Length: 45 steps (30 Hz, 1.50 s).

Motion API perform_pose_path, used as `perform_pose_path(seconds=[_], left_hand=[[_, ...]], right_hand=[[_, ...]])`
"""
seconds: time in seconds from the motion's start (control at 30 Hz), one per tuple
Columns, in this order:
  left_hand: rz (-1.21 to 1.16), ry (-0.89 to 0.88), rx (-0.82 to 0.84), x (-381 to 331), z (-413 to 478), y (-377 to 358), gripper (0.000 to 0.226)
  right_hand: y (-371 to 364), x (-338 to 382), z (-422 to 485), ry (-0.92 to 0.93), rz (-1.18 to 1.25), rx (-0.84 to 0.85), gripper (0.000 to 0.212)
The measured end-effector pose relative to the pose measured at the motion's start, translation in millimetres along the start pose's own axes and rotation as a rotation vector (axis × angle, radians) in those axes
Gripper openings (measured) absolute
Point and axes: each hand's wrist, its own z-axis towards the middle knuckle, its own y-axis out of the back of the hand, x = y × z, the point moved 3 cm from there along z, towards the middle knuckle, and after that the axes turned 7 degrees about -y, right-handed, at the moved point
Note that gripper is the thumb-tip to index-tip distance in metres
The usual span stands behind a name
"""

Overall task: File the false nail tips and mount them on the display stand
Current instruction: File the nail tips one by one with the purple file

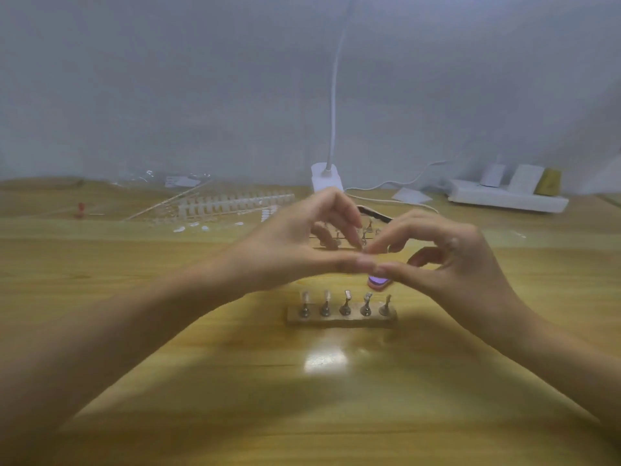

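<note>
My left hand (295,243) and my right hand (447,260) meet fingertip to fingertip above the table, pinching something small between thumbs and forefingers; the frame is too blurred to tell what. A small purple-lit object (377,280) shows just under my right thumb. Below the hands stands a display stand (341,319) with several metal pegs in a row. A second display stand (349,235) is partly hidden behind my fingers. A nail file (378,213) lies beyond it.
Clear strips of false nail tips (235,201) and loose white tips (188,227) lie at the back left. A white lamp base (326,178) with its stalk, a cable, and a white power strip (507,198) stand at the back right. A red pin (80,210) stands far left.
</note>
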Motion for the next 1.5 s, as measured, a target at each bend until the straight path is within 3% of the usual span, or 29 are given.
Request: perform_pose_path(seconds=[0.13,0.3,1.0,1.1,1.17,1.33,1.5], left_hand=[[0.162,0.029,0.061,18,-23,-16,0.069],[0.178,-0.049,-0.109,21,-32,-28,0.057],[-0.007,0.002,-0.13,35,-28,-37,0.051],[-0.016,0.004,-0.125,35,-28,-38,0.054],[-0.018,0.007,-0.126,36,-28,-37,0.055],[-0.038,0.015,-0.121,36,-28,-37,0.054],[-0.028,-0.006,-0.126,35,-29,-38,0.057]], right_hand=[[-13,-10,-5,0.024,-0.185,0.047,0.021],[-20,-14,-7,-0.023,-0.228,0.045,0.016],[-30,-21,-11,-0.144,-0.184,0.075,0.017],[-30,-20,-9,-0.23,0.032,0.13,0.012],[-29,-20,-4,-0.265,0.14,0.134,0.022],[-35,-23,-2,-0.371,0.227,0.175,0.008],[-37,-29,-2,-0.404,0.239,0.211,0.014]])
